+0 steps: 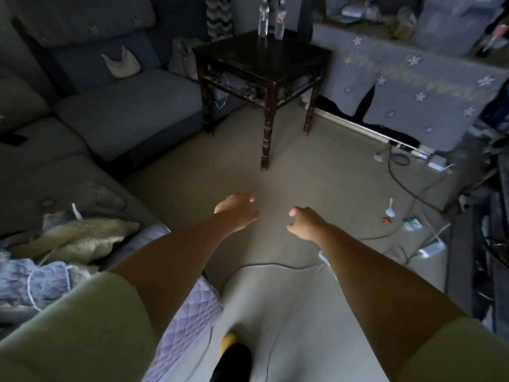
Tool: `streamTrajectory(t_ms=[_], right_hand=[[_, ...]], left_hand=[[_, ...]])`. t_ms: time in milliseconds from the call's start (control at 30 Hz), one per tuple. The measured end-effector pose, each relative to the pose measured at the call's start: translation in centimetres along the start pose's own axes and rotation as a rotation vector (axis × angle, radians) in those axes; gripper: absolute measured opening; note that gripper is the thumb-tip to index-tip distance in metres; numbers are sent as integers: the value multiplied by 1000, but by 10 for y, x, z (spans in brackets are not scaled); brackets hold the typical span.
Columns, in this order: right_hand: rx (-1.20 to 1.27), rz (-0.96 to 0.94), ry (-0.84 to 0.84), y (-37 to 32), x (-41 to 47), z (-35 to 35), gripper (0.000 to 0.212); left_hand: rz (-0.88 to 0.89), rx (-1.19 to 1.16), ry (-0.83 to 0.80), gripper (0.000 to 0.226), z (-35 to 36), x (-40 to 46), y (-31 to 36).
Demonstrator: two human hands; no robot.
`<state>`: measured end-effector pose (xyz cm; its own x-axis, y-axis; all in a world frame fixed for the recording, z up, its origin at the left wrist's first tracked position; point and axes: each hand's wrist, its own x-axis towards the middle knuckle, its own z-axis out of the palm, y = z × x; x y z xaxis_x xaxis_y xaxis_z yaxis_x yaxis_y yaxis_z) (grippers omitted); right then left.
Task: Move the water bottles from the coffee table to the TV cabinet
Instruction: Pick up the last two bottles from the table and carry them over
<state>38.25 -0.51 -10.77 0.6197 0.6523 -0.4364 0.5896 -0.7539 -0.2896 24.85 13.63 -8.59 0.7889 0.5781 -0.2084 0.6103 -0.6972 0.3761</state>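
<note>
From my head view, both my arms reach forward over the floor [316, 166], bare below short olive sleeves. My left hand [237, 209] is held out with fingers loosely spread and lightly bent; its grip is released and holds nothing. My right hand [304, 223] hangs a little lower, fingers loosely curled, its grip also released and empty. The two hands are near each other, not touching.

Well ahead of them stands the dark wooden table [292, 57], square-topped on turned legs. Two clear bottles stand upright at its far edge, side by side: the left bottle [263, 20] and the right bottle [280, 22], each with a label showing a bit of red. They are just beside each other; I cannot tell whether they touch.

To the table's left is a grey-blue sofa [124, 106] with a pale cloth [121, 64] against its back cushion. To the right runs a low cabinet [413, 78] draped in a grey flowered cover, with blurred clutter on top. Cables [399, 172] and small scraps lie on the floor near it. Crumpled cloth sits at my lower left.
</note>
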Motion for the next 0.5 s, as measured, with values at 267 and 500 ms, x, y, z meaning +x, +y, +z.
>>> streamTrajectory(t_ms=[267,500], right_hand=[[-12,-12,14,-42,72,-44,53],[-54,-54,0,-70,154,-82,53]], left_hand=[[-43,-14,16,46,-51,84,-33],[-68,-29,28,46,-71,161,-49]])
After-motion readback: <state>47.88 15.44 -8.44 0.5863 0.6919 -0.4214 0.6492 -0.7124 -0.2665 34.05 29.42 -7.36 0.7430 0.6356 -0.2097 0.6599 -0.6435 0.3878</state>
